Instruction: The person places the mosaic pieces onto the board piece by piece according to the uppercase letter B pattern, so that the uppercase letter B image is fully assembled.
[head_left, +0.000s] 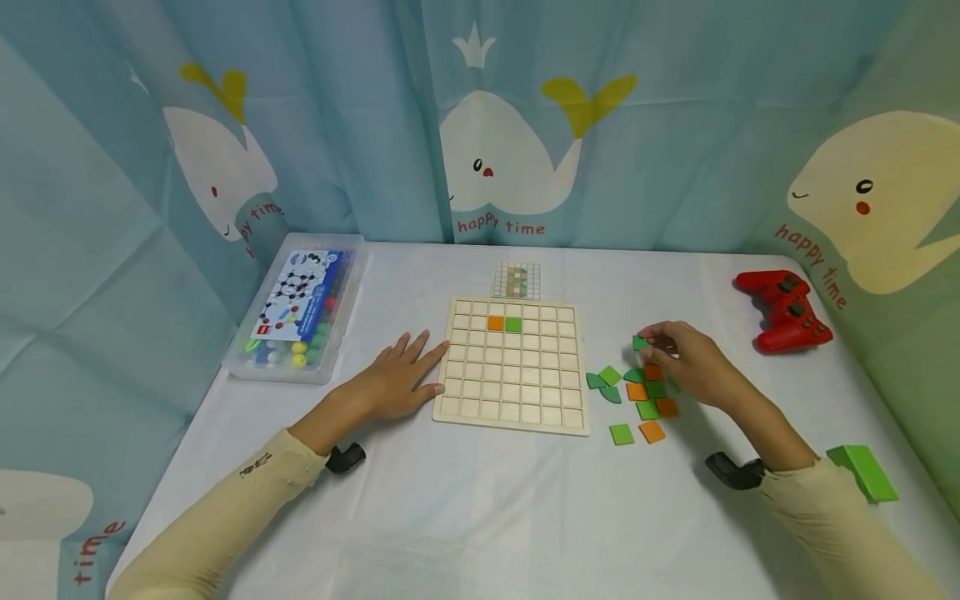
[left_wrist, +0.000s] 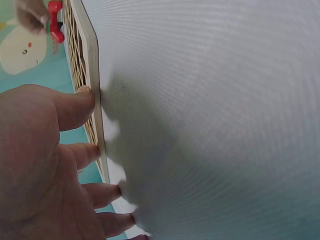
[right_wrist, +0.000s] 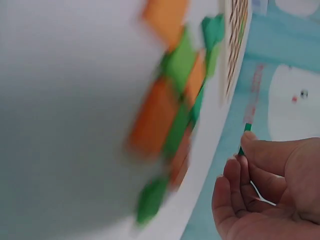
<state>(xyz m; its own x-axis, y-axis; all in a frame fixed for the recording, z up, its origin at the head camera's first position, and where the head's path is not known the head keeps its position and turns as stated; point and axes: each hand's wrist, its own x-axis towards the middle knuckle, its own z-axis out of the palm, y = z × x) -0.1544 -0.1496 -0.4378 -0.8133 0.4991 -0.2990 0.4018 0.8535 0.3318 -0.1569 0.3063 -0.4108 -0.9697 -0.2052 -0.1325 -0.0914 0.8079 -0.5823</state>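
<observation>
A wooden grid board (head_left: 510, 367) lies mid-table, with one orange square tile (head_left: 497, 323) and one green square tile (head_left: 513, 324) side by side in its second row. My left hand (head_left: 397, 379) has its fingers spread, thumb and index fingertip at the board's left edge. Between thumb and fingers my right hand (head_left: 686, 358) pinches a dark green tile (head_left: 640, 342), seen nearly edge-on in the right wrist view. Below that hand lies a loose pile of tiles: orange squares (head_left: 652, 432), green squares (head_left: 622, 434) and dark green quarter-round pieces (head_left: 611, 394).
Behind the board lies a small printed pattern card (head_left: 517, 281). At the left stands a clear plastic case (head_left: 330, 333) of coloured balls. A red game controller (head_left: 783, 310) sits at the back right, and a green block (head_left: 862, 472) lies near the right sleeve.
</observation>
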